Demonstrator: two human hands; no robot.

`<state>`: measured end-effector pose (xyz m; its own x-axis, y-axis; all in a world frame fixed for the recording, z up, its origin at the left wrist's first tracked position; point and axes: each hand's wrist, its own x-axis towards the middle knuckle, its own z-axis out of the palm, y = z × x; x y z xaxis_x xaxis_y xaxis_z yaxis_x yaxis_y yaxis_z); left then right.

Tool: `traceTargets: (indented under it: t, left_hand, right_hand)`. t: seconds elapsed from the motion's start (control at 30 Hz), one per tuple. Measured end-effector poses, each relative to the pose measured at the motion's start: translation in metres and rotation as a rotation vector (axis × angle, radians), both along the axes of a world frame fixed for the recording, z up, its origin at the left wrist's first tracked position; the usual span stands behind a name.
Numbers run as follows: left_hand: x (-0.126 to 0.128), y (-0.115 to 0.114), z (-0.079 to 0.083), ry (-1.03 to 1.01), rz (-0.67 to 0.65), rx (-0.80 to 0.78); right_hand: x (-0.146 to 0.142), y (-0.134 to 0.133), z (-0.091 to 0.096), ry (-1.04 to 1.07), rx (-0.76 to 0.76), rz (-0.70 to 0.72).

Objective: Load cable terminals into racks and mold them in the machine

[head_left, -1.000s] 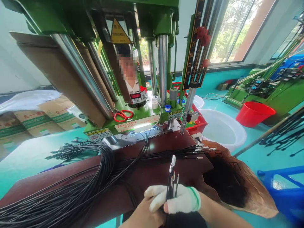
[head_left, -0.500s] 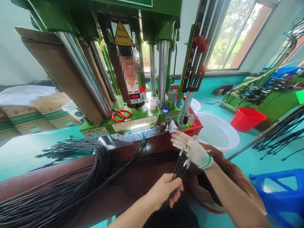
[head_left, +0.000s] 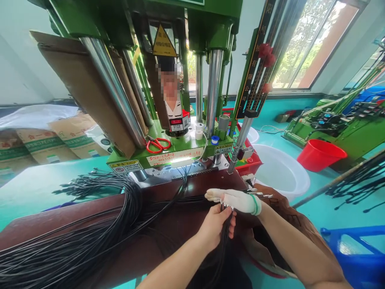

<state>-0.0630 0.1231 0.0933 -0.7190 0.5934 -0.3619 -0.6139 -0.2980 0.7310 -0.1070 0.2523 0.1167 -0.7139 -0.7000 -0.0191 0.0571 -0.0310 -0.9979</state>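
Spotter: Where are the cables, and what has hold of them?

Operator: My left hand (head_left: 212, 226) has them; it is bare and closed firmly round a bunch of black cables (head_left: 223, 237), just below their shiny tips (head_left: 227, 206); the lengths run down out of the fist toward the bottom of my view; I'd guess I pinch so close to the ends because they would splay if held lower.

Spotter: And the other one?

Operator: My right hand (head_left: 236, 200) wears a white glove and lies flat, fingers stretched out, with nothing gripped that I can see; it sits right by the tips, perhaps as a backstop to them; whether every tip touches it, I can't tell.

Spotter: Why is that big bundle (head_left: 78, 245) bent over?

Operator: It sweeps across the left of the brown table (head_left: 213, 180) and curls near the green press (head_left: 180, 145); probably laid so the strands stay side by side, with its plug ends fanned out to the left; some loose wires (head_left: 184, 180) reach the press's lit edge; pale ends (head_left: 266, 195) poke out beyond the glove, handy for picking up, I'd say.

Spotter: The red scissors (head_left: 158, 145)?

Operator: They rest on the press's ledge, with a tape roll (head_left: 215, 140) farther along; likely there to be near yet off the table.
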Motion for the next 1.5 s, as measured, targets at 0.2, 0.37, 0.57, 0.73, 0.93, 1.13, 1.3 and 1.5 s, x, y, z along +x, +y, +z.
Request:
traceTargets:
  t: [0.2,0.37,0.57,0.73,0.93,1.13,1.3,1.5]
  left_hand:
    - [-0.019,-0.015,-0.007,0.035,0.305,-0.017]
    - [-0.036,-0.035,-0.012,0.068,0.531,-0.117]
    - [-0.03,-0.036,-0.017,0.07,0.527,-0.064]
    - [-0.024,-0.043,-0.02,0.037,0.475,-0.037]
    - [-0.013,-0.04,-0.019,0.114,0.352,-0.176]
    - [-0.005,-0.024,-0.024,0.282,0.26,-0.37]
    - [-0.005,-0.022,-0.026,0.41,0.3,-0.461]
    - [-0.006,-0.024,-0.023,0.447,0.295,-0.525]
  right_hand:
    - [-0.039,-0.013,-0.007,0.423,0.418,-0.185]
    - [-0.093,-0.028,-0.022,0.667,1.012,-0.475]
    - [-0.099,-0.04,-0.016,0.616,1.242,-0.335]
    - [-0.061,-0.02,0.009,0.402,1.166,-0.207]
    - [0.014,-0.005,-0.007,-0.027,0.746,-0.314]
    - [0.045,-0.014,-0.032,-0.19,0.078,-0.594]
    - [0.047,-0.016,-0.032,-0.161,0.033,-0.63]
    - [0.051,-0.021,-0.044,-0.05,0.081,-0.704]
